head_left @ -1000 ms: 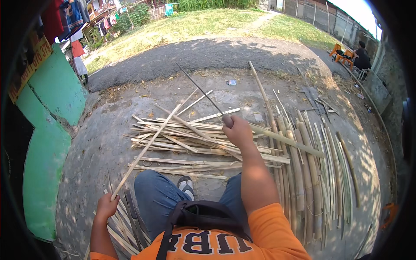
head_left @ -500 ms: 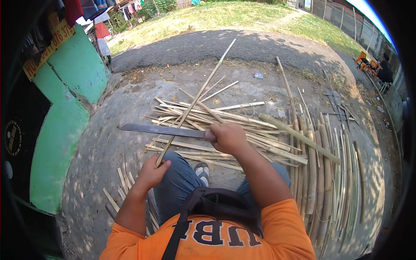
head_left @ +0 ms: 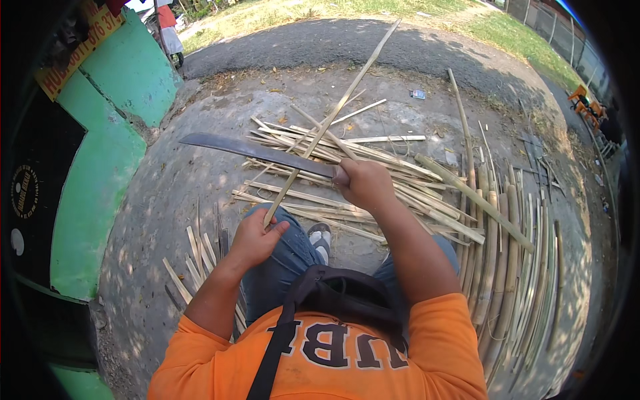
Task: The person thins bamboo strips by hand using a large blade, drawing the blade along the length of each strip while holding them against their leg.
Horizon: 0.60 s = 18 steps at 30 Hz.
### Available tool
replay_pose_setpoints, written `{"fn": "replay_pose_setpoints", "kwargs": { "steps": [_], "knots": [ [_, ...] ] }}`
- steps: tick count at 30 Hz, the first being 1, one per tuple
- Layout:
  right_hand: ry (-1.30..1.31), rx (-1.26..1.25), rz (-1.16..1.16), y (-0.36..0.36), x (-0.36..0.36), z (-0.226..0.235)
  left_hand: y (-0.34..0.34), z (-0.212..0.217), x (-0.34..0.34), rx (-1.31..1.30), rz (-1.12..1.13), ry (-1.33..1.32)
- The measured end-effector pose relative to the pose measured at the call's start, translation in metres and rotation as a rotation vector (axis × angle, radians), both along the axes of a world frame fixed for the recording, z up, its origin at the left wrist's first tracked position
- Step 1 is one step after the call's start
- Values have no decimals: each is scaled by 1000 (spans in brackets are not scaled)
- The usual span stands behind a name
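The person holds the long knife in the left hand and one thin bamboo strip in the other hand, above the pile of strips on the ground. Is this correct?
Not quite. The head view shows the long knife in the right hand. The left hand holds the thin bamboo strip. The rest stands: both are above the pile of strips.

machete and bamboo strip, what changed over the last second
The right hand swung the machete from pointing away to lying crosswise, blade to the left. The left hand drew the long bamboo strip inward, up over the knee. Both grips held; the split bamboo pile stayed put.
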State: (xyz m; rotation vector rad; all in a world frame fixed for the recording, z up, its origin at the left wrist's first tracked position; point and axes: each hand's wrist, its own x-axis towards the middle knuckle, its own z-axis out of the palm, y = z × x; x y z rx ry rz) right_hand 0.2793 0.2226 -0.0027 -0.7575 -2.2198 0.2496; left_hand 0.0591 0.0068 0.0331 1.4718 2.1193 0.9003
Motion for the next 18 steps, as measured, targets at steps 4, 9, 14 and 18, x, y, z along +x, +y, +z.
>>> {"fn": "replay_pose_setpoints", "kwargs": {
  "steps": [4, 9, 14, 18],
  "knots": [
    [-27, -3, -45, 6, 4, 0, 3, 8, 11, -43, 18, 64],
    [76, 34, -53, 6, 2, 2, 3, 8, 8, 21, 11, 92],
    [12, -65, -212, 29, 16, -4, -12, -1, 3, -42, 14, 76],
    [10, -96, -194, 33, 19, -4, -19, -7, -2, -81, 17, 35]
  ]
}}
